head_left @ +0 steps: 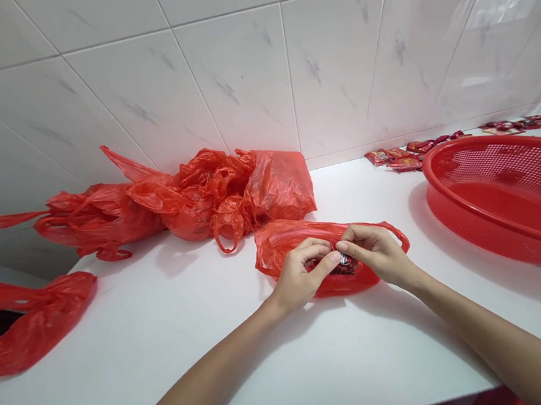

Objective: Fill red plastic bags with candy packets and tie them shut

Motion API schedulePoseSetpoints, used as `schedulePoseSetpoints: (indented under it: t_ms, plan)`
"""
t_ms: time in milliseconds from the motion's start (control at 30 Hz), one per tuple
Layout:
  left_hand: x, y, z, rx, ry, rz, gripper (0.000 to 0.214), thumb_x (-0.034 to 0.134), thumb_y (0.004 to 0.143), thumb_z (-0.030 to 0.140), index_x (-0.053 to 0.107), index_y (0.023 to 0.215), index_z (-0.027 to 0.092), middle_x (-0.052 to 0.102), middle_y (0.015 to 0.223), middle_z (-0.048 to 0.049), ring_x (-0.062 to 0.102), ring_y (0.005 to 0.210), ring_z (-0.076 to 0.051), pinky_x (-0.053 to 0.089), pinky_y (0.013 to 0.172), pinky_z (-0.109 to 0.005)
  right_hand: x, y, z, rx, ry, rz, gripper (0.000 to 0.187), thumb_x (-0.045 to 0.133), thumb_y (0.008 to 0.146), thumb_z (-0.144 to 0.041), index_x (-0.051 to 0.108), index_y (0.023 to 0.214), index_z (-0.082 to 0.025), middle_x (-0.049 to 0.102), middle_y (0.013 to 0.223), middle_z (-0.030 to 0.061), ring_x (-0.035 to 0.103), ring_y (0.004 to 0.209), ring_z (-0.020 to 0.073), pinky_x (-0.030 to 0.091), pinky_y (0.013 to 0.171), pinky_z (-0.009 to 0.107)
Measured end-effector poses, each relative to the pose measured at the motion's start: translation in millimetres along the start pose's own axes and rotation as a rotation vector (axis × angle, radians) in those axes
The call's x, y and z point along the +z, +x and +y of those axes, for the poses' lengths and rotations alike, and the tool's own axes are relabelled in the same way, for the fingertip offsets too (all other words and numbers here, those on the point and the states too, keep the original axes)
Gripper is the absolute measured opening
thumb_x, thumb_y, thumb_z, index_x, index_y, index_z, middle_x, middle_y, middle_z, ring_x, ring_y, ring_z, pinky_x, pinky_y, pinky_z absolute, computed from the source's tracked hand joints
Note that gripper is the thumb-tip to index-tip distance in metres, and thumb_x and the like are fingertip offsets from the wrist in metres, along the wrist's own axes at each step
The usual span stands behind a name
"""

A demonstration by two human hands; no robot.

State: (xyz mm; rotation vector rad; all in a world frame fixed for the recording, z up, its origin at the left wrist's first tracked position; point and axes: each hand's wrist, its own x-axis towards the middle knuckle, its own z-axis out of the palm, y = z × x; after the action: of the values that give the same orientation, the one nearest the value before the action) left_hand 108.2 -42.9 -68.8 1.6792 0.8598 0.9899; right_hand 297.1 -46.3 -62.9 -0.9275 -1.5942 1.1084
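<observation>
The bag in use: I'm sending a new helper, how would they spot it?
On the white table, find the red basket. Just left lies the red bag, in front of the bunched bags, the only one with hands over it.

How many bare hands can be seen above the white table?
2: the left hand and the right hand, over an open red plastic bag, pinching a small, dark, shiny packet. The right hand is nearer the rounded red plastic mesh basket. No other hand shows.
</observation>
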Motion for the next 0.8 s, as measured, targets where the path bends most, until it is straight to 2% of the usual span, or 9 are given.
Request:
schedulePoseSetpoints:
  t_ms: [333,433,533,633,800]
  plan:
    - [-1.7,0.4,2.0,0.036,0.009,0.043,0.026,0.064,0.091,0.037,0.08,0.084,0.018,0.067,0.1,-0.0094,0.065,0.095,-0.022,0.053,0.085,-0.034,4.0,0.3,1.1,-0.009,0.047,-0.003,0.04,0.065,0.091,-0.052,0.057,0.069,-0.02,0.055,0.06,-0.003,0.052,0.054,0.0114,0.044,0.053,0.025]
    - [-1.1,0.8,3.3,0.043,-0.011,0.098,0.027,0.062,0.092,0.037,0.079,0.083,0.018,0.067,0.1,-0.0092,0.065,0.096,-0.022,0.053,0.084,-0.034,2.3,0.4,-0.9,0.031,0.103,0.001,0.038,0.068,0.089,-0.053,0.058,0.074,-0.02,0.057,0.062,-0.0031,0.055,0.056,0.012,0.047,0.057,0.026]
    - [-1.7,1.8,4.9,0.062,0.015,0.181,0.028,0.061,0.093,0.036,0.077,0.079,0.018,0.066,0.095,-0.0081,0.064,0.093,-0.021,0.052,0.085,-0.033,1.8,0.3,0.4,0.077,0.11,-0.063,0.036,0.076,0.082,-0.051,0.059,0.075,-0.02,0.062,0.065,-0.0014,0.057,0.059,0.0135,0.048,0.06,0.028]
    - [-2.8,2.5,6.6,0.064,0.021,0.231,0.029,0.061,0.092,0.034,0.075,0.073,0.017,0.065,0.092,-0.0068,0.062,0.089,-0.019,0.051,0.083,-0.031,3.5,-0.5,3.2,0.071,0.071,-0.119,0.036,0.073,0.086,-0.048,0.06,0.072,-0.018,0.063,0.066,0.0007,0.058,0.062,0.0144,0.046,0.062,0.029]
    - [-5.6,4.1,9.0,0.017,-0.045,0.179,0.031,0.063,0.09,0.037,0.072,0.069,0.017,0.065,0.092,-0.0073,0.061,0.088,-0.019,0.05,0.078,-0.03,4.0,-2.4,4.4,0.056,0.046,-0.157,0.034,0.072,0.088,-0.044,0.06,0.071,-0.018,0.061,0.066,0.0003,0.053,0.062,0.0129,0.042,0.06,0.027]
